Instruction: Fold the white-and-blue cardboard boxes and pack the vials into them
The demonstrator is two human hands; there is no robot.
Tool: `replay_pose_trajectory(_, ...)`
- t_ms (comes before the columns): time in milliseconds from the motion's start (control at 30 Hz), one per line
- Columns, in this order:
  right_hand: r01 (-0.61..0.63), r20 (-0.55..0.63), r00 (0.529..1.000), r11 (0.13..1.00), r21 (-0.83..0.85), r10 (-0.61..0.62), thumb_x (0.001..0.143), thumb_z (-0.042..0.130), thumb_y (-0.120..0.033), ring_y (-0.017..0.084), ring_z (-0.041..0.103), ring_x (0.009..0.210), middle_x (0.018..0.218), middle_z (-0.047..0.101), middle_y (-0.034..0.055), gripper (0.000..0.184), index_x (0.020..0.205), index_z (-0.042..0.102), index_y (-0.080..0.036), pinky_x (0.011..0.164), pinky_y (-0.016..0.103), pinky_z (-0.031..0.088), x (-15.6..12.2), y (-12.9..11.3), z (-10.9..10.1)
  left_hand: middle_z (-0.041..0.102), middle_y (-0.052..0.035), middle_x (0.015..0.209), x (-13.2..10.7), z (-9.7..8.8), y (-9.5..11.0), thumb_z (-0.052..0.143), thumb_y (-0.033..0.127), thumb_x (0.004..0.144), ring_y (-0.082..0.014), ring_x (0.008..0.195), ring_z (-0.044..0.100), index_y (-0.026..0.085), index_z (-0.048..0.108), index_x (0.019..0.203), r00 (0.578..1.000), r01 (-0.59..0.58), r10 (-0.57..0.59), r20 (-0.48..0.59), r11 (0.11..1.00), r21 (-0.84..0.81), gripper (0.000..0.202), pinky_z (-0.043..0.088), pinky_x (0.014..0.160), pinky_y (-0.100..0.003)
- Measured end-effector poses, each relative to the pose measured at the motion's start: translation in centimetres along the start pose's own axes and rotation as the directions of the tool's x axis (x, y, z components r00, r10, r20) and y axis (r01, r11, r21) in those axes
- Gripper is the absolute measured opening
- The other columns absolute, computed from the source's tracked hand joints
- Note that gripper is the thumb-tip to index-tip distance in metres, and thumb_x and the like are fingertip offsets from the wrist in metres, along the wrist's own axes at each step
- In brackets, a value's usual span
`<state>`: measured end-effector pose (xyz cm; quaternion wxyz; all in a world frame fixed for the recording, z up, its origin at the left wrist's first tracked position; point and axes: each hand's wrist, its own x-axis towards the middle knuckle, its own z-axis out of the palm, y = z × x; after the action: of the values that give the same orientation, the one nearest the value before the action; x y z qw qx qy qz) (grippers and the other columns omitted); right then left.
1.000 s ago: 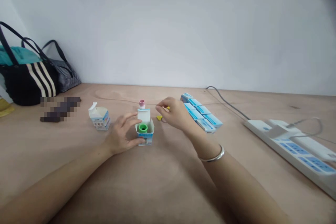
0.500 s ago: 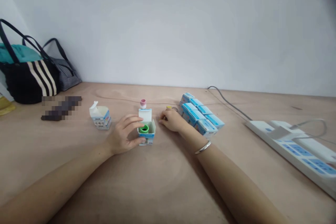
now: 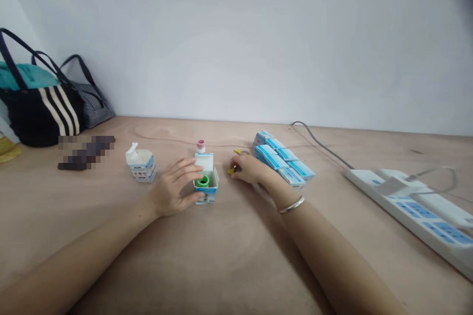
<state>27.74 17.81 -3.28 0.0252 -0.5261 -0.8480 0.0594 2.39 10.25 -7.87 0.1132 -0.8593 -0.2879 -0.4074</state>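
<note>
Hands both sit low over the surface (image 3: 258, 261). The left hand (image 3: 173, 189) is half open, its fingers (image 3: 185, 170) curving around an upright white-and-blue box (image 3: 207, 194) and its thumb (image 3: 192, 198) at the box's front; how firmly it grips, I can't tell. The right hand (image 3: 248, 169) is curled, its fingertips (image 3: 235, 167) pinched on a small yellow piece (image 3: 231, 171). A silver bangle (image 3: 291, 204) circles that wrist.

The box's lid stands raised, and a green ring (image 3: 202, 181) sits inside it. A small pink-capped bottle (image 3: 200, 145) stands just behind. A second yellow piece (image 3: 236, 151) lies near the right hand, beside a double row of blue-and-white boxes (image 3: 284, 160). Farther left stands another open box (image 3: 141, 165), then a blurred dark object (image 3: 85, 153) and two bags (image 3: 44, 103) by the wall (image 3: 236, 44). A white power strip (image 3: 406, 206) with a gray cable (image 3: 318, 142) lies to the right.
</note>
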Motion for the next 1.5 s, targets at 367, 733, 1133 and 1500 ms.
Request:
replay_pose_trajectory(367,-0.116,0.093,0.991,0.974,0.193,0.099,0.065,0.070,-0.024,0.015,0.061,0.061,0.066,0.067,0.0024,0.012,0.071,0.065,-0.015,0.054,0.022,0.043,0.2,-0.6,0.6,0.066,-0.0065,0.114,-0.1,-0.2,0.2,0.064,0.027,0.078,-0.0231,0.122,0.051,0.022,0.057,0.105,0.999,-0.025,0.026,0.032,1.000,-0.016,0.028,0.034,0.109,-0.045)
replay_pose_trajectory(733,0.495,-0.584,0.811,0.583,0.644,-0.043,0.073,0.068,-0.032,0.010,0.054,0.057,0.063,0.058,-0.0020,0.024,0.067,0.051,-0.018,0.057,0.022,0.046,-3.6,-8.3,-2.6,0.067,-0.0069,0.104,0.0,-0.1,0.1,0.066,0.027,0.077,-0.0230,0.114,0.056,0.020,0.058,0.101,0.997,-0.071,0.071,-0.012,0.997,-0.031,0.026,0.045,0.099,-0.041)
replay_pose_trajectory(1133,0.599,-0.305,0.794,0.593,0.537,-0.526,0.082,0.061,-0.028,0.014,0.059,0.070,0.078,0.068,0.0041,0.014,0.082,0.065,-0.014,0.066,0.026,0.046,-2.1,-3.9,-3.5,0.068,-0.0058,0.099,0.0,-0.1,0.1,0.065,0.028,0.077,-0.0210,0.106,0.059,0.021,0.060,0.093,0.999,-0.046,0.045,-0.011,0.998,-0.046,0.018,0.049,0.092,-0.038)
replay_pose_trajectory(1500,0.640,-0.205,0.768,0.730,0.239,-0.607,0.086,0.045,-0.007,0.015,0.061,0.086,0.097,0.067,0.0054,0.026,0.100,0.064,-0.017,0.077,0.028,0.047,-3.6,-4.9,-4.9,0.068,-0.0061,0.101,-0.1,0.0,0.0,0.065,0.027,0.077,-0.0212,0.105,0.060,0.021,0.060,0.094,0.999,-0.036,0.036,-0.008,0.998,-0.048,0.018,0.049,0.091,-0.038)
